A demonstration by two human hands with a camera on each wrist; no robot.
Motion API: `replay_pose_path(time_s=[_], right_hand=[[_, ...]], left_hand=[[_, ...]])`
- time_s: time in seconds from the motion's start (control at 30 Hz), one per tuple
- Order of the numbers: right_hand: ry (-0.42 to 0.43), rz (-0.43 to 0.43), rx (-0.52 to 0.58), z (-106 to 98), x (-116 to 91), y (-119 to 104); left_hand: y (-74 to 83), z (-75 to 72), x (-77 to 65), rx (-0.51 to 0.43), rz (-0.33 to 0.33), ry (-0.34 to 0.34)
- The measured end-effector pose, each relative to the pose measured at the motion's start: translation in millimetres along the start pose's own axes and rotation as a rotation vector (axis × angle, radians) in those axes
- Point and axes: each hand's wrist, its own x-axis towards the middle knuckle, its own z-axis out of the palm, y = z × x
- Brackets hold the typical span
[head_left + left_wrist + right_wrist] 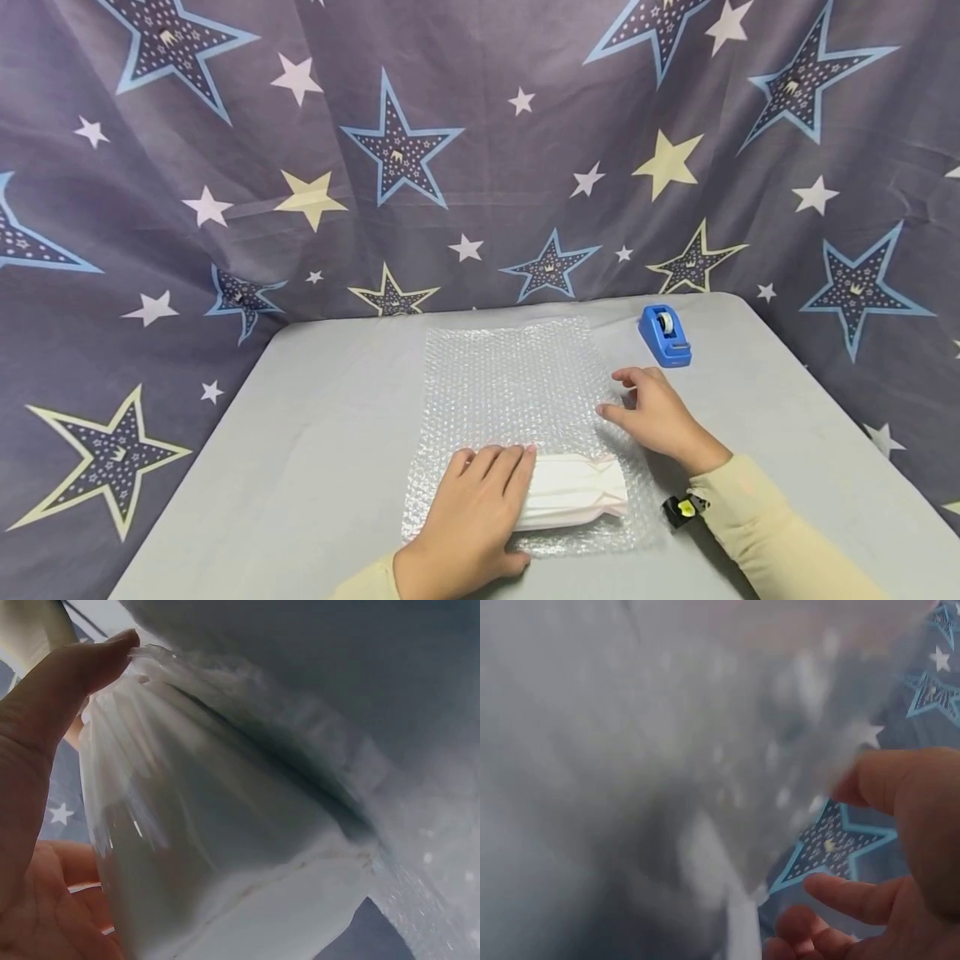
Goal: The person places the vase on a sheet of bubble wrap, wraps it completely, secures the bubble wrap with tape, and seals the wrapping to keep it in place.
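Note:
A sheet of clear bubble wrap (510,383) lies flat on the table in the head view. On its near part sits a white packet (573,493) in clear plastic film, its right end folded with pinkish edges. My left hand (476,512) grips the packet's left part, fingers across the top and thumb at the near side. The left wrist view shows the thumb and fingers on opposite sides of the packet (202,825). My right hand (656,417), fingers bent loosely and apart, hovers by the right edge of the wrap and holds nothing.
A blue tape dispenser (677,357) with a roll in it stands at the back right of the grey table (322,433). A star-patterned curtain (480,200) hangs behind and around the table. A small black device (677,513) sits at my right cuff.

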Motion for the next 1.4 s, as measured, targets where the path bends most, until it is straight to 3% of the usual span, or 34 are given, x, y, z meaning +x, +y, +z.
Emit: replay_pose_path(time_s=[0.2, 0.57, 0.9, 1.13, 1.4], right_hand=[[-0.001, -0.069, 0.023, -4, -13, -24], [-0.032, -0.346, 0.026, -5, -40, -57], [-0.073, -0.566, -0.134, 0, -63, -75], [-0.089, -0.64, -0.252, 4, -75, -76], [-0.095, -0.688, -0.261, 8, -79, -78]], left_hand=[[0.1, -1.0, 1.4, 0.018, 0.013, 0.058], [-1.2, -1.3, 4.9, 0.058, 0.037, 0.128], [-4.4, -1.7, 8.3, 0.037, 0.045, 0.192], [-7.2, -1.9, 13.6, 0.007, 0.05, 0.133], [-13.6, -7.7, 16.5, -0.029, 0.027, 0.087]])
